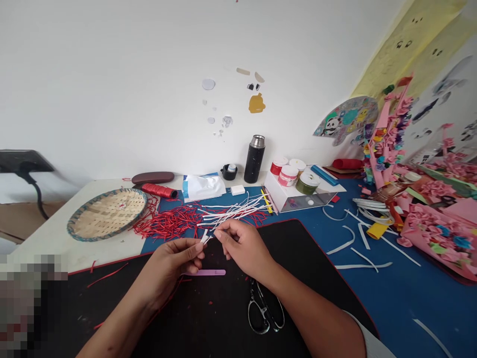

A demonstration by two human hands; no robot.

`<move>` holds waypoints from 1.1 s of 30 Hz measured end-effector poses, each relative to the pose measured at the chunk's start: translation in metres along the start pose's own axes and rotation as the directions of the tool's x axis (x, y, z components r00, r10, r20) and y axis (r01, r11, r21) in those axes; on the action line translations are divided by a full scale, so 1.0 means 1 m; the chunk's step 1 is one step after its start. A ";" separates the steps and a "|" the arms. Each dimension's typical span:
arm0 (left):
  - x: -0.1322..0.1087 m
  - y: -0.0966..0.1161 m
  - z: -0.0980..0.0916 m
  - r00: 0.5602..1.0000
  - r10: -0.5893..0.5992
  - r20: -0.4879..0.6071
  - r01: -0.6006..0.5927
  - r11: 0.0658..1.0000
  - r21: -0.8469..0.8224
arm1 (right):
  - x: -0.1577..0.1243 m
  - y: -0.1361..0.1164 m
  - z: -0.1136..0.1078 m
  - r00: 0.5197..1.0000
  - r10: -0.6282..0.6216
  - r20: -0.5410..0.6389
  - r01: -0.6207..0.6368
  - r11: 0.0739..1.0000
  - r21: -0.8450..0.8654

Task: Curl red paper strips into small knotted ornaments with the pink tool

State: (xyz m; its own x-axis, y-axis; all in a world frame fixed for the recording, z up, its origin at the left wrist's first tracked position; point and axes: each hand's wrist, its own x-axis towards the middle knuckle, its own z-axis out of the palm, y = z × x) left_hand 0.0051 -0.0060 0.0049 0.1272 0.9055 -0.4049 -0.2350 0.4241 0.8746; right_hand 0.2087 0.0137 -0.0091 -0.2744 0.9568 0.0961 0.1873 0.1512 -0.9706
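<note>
My left hand (182,256) is closed, pinching a small bundle of narrow white strips (204,237) between thumb and fingers. Just to the right, my right hand (238,243) has thumb and forefinger pressed together at the strips' free ends. Whatever lies in that pinch is too small to make out. A purple stick-like tool (210,272) lies on the black mat (223,318) beneath my left fingers. Scissors (264,311) with dark metal handles rest below my right wrist, their blades partly hidden. Beyond my hands lie loose white strips (223,214) and a heap of red cords (171,222).
A shallow woven basket (108,214) stands at left, beside a red thread spool (159,191). Toward the wall are a black flask (255,159) and a white box (298,196) carrying several jars. Pink paper flowers (436,223) and scattered white strips occupy the right side.
</note>
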 end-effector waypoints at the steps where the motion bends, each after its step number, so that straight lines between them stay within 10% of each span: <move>1: -0.001 0.001 0.000 1.000 -0.009 -0.005 0.009 1.000 -0.022 | 0.000 0.000 0.000 1.000 0.007 0.018 -0.007 1.000 -0.008; 33: -0.002 -0.002 0.002 0.997 -0.070 0.035 0.071 0.997 -0.025 | -0.006 -0.014 0.002 0.998 -0.063 0.002 0.061 0.968 -0.243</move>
State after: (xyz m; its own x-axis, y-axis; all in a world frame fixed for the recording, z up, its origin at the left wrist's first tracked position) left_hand 0.0067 -0.0088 0.0045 0.1770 0.8722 -0.4560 -0.2496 0.4879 0.8364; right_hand 0.2058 0.0048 0.0038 -0.2875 0.9450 0.1561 0.3939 0.2652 -0.8800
